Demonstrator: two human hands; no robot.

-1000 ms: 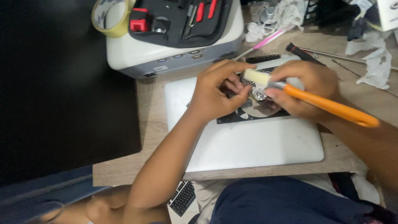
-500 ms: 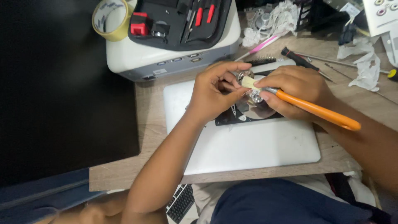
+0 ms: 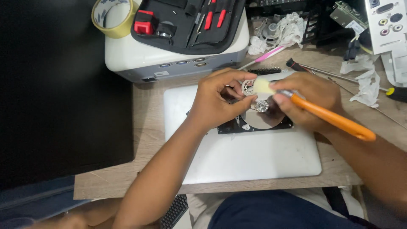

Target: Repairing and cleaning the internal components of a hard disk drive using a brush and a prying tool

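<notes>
Bristles of an orange-handled brush [image 3: 326, 116], gripped by the right hand [image 3: 309, 104], are being pressed onto a small round part [image 3: 248, 87] pinched by the left hand [image 3: 220, 99], just above the opened hard drive [image 3: 254, 123] lying on the closed silver laptop [image 3: 254, 157].

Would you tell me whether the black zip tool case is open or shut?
Open: the black zip tool case lies unzipped, its red-handled tools showing.
</notes>
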